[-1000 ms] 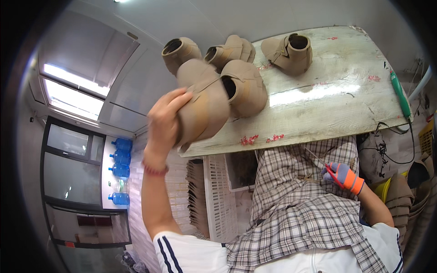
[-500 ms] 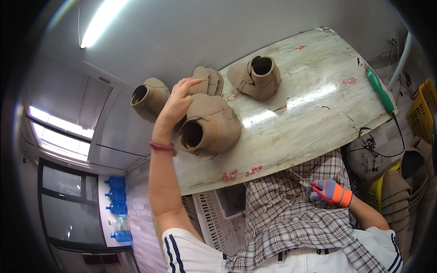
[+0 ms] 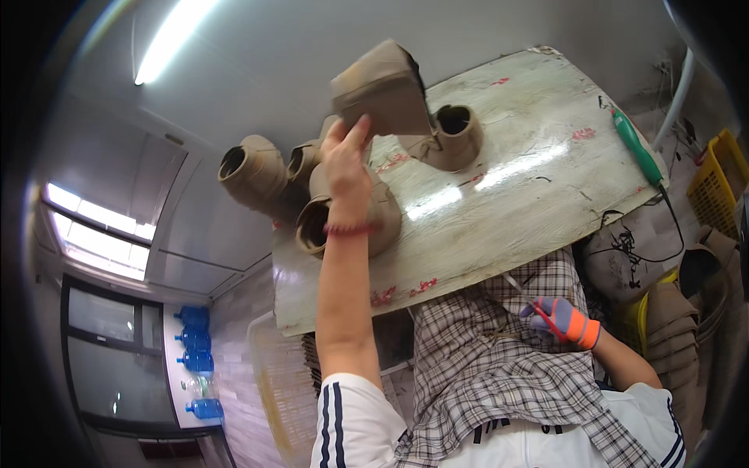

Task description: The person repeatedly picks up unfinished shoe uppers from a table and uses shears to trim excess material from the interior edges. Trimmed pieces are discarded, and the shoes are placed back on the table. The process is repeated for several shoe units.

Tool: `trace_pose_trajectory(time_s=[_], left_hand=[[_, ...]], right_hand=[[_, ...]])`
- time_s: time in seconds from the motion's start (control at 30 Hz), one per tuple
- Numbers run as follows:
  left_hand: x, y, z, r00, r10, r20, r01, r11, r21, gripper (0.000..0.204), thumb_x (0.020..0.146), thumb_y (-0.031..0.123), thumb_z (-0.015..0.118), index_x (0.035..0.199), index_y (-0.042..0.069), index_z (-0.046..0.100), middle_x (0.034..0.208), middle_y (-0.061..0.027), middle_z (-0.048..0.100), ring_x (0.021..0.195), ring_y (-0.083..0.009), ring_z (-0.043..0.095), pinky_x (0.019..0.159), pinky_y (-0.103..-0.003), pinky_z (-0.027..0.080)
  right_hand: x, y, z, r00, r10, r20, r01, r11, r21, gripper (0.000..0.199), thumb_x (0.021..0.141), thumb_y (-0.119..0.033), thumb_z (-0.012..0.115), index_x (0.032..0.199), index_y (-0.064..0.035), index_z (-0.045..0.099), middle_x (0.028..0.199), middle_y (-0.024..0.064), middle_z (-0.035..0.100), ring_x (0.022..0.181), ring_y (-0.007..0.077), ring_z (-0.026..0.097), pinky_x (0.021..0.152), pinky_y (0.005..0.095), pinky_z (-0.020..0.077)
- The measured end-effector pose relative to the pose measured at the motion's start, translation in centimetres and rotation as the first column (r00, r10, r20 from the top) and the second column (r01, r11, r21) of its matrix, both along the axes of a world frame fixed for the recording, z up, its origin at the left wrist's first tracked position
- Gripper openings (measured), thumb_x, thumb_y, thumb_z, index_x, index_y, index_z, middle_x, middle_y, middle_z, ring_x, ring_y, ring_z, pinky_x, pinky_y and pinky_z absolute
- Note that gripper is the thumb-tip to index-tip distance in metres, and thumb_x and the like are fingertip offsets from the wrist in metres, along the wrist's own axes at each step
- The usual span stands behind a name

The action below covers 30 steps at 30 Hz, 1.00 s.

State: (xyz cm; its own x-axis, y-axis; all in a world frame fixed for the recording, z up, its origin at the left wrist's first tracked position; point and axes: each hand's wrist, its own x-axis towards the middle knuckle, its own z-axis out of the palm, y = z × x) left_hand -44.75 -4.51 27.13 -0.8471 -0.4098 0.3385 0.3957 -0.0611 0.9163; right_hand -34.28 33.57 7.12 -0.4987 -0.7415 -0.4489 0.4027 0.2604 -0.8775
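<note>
With the tan boot (image 3: 382,90) held above the worktop (image 3: 515,195) by the left hand (image 3: 347,168), fingers closed on its lower edge, keep it clear of the boots (image 3: 312,195) below it; the gloved right hand (image 3: 562,320), below the worktop's near edge, is curled around a small tool.

One head-worn fisheye camera is looking steeply down from the person's head, close over the worn table (image 3: 546,179) and checked lap cloth (image 3: 499,366). Its rim is bending the straight edges around them.
</note>
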Motion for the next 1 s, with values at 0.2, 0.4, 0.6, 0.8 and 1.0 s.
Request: trace_pose_trajectory(time_s=[0.2, 0.4, 0.6, 0.8, 1.0], left_hand=[[23.3, 3.1, -5.3, 0.995, -0.076, 0.058, 0.035, 0.857, 0.514, 0.050, 0.101, 0.019, 0.057, 0.145, 0.002, 0.042, 0.141, -0.0149, 0.055, 0.128, -0.0256, 0.053, 0.110, -0.044, 0.041], [40.8, 9.1, -19.1, 0.900, -0.105, 0.424, -0.306, 0.541, 0.783, 0.049, 0.101, 0.024, 0.053, 0.144, 0.001, 0.044, 0.148, -0.0226, 0.047, 0.140, -0.0342, 0.041, 0.119, -0.053, 0.027], [43.4, 8.7, -20.9, 0.946, -0.132, 0.297, -0.214, 0.434, 0.875, 0.048, 0.100, 0.008, 0.043, 0.147, 0.000, 0.038, 0.147, -0.0169, 0.047, 0.135, -0.0307, 0.046, 0.116, -0.049, 0.031], [39.5, 7.0, -25.5, 0.898, 0.068, 0.435, -0.344, 0.726, 0.596, 0.048, 0.102, 0.017, 0.051, 0.146, 0.001, 0.042, 0.147, -0.0113, 0.049, 0.133, -0.0240, 0.050, 0.110, -0.040, 0.042], [36.1, 6.7, -28.7, 0.898, 0.135, 0.420, -0.360, 0.774, 0.521, 0.046, 0.098, 0.019, 0.064, 0.139, 0.003, 0.050, 0.135, -0.0111, 0.058, 0.121, -0.0235, 0.057, 0.102, -0.038, 0.049]], right_hand=[[-2.5, 0.9, 2.5, 0.888, -0.275, -0.369, 0.219, 0.958, -0.187, 0.040, 0.080, -0.014, 0.058, 0.118, -0.0007, 0.059, 0.074, -0.0056, 0.045, 0.064, 0.0034, 0.039, 0.058, 0.0199, 0.0334], [-0.7, -5.1, 3.2, 0.440, 0.231, -0.868, -0.121, 0.973, 0.197, 0.036, 0.074, -0.019, 0.078, 0.102, -0.0036, 0.064, 0.089, 0.0135, 0.066, 0.085, 0.0348, 0.063, 0.076, 0.0424, 0.0506], [0.4, -9.5, 1.0, 0.088, 0.492, -0.866, -0.256, 0.852, 0.457, 0.032, 0.069, -0.024, 0.080, 0.093, -0.0090, 0.064, 0.088, 0.0111, 0.064, 0.087, 0.0307, 0.062, 0.082, 0.0415, 0.0480], [0.4, -11.2, -1.2, -0.041, 0.484, -0.874, -0.197, 0.854, 0.482, 0.035, 0.070, -0.027, 0.079, 0.096, -0.0102, 0.064, 0.085, 0.0101, 0.063, 0.085, 0.0305, 0.060, 0.081, 0.0418, 0.0468], [0.8, -12.9, -2.1, -0.049, 0.540, -0.840, -0.184, 0.822, 0.539, 0.037, 0.070, -0.029, 0.081, 0.097, -0.0097, 0.064, 0.087, 0.0102, 0.063, 0.085, 0.0292, 0.062, 0.079, 0.0414, 0.0479]])
